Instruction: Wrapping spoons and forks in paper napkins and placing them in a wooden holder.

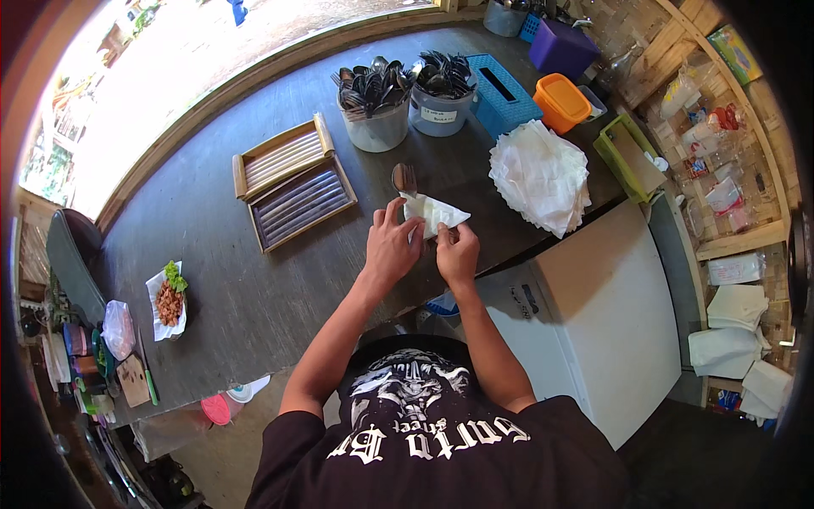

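Note:
Between my two hands is a white paper napkin (435, 212), folded to a point at its right end. A spoon (399, 178) and a fork (411, 181) stick out from under its upper left side, with their handles mostly covered by paper and fingers. My left hand (394, 245) grips the napkin's left part, fingers bent over it. On the lower right edge, my right hand (458, 251) pinches the paper between thumb and fingers. A stack of white napkins (540, 175) lies to the right. Ahead, two plastic buckets (376, 130) (439, 121) are filled with spoons and forks.
A slatted wooden tray (302, 203) lies left of the buckets. Behind the napkin stack sit a blue tissue box (502, 95) and an orange container (562, 103). Farther left are a dish of food (168, 302), a green-handled knife (150, 382) and a cutting board (133, 382). A white chest freezer (604, 305) adjoins the table.

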`<state>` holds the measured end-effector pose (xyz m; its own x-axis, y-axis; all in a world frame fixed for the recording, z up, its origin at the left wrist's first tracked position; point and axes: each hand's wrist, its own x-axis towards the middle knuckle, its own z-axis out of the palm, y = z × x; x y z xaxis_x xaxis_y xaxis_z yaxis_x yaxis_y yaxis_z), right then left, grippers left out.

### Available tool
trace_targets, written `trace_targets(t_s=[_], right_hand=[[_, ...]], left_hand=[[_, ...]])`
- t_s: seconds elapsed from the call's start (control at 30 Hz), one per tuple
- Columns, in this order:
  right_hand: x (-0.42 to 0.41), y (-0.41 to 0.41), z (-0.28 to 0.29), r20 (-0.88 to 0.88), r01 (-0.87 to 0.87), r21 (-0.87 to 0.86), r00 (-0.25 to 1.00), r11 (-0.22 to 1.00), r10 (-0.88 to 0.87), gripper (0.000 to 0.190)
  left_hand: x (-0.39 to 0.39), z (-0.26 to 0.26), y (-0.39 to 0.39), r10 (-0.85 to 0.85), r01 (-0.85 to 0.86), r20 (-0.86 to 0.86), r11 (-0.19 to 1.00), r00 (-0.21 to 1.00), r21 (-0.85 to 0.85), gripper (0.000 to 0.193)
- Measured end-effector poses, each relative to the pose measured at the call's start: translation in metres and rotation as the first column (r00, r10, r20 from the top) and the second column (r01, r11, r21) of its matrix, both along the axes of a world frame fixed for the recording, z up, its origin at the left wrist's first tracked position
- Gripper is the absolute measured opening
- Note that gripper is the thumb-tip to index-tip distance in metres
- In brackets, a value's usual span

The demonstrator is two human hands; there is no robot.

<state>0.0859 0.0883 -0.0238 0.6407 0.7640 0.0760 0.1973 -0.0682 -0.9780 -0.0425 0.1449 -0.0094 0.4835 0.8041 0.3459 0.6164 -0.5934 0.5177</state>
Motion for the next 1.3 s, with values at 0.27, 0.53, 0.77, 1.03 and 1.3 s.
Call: trace_targets(t_s=[0.27,0.53,0.77,1.03,1.3], right_hand=[[-0.008,-0.001,-0.001,0.152,0.003,-0.013,0.988,1.000,-0.001,0.024],[-0.016,-0.001,-0.001,0.298,0.050,0.003,0.953,0.999,-0.048,0.027],[-0.026,-0.002,0.007,0.273,0.050,0.055,0.960,0.997,-0.063,0.026],[-0.039,-0.002,0.004,0.302,0.068,0.071,0.949,0.995,-0.087,0.021],[-0.045,-0.006,0.001,0.360,-0.043,0.046,0.933,0.998,0.023,0.036]], left_hand=[[-0.005,0.001,0.007,-0.056,0.057,-0.028,0.998,0.998,0.036,0.019],[-0.005,0.003,0.012,-0.101,0.094,-0.085,0.992,0.991,-0.078,0.030],[-0.007,0.005,0.012,-0.063,0.063,0.000,0.998,0.998,-0.027,0.047],[-0.007,0.002,0.010,0.064,-0.058,0.058,0.992,0.996,-0.110,0.044],[-0.024,0.006,0.028,0.170,-0.098,0.161,0.921,0.972,-0.378,0.031]])
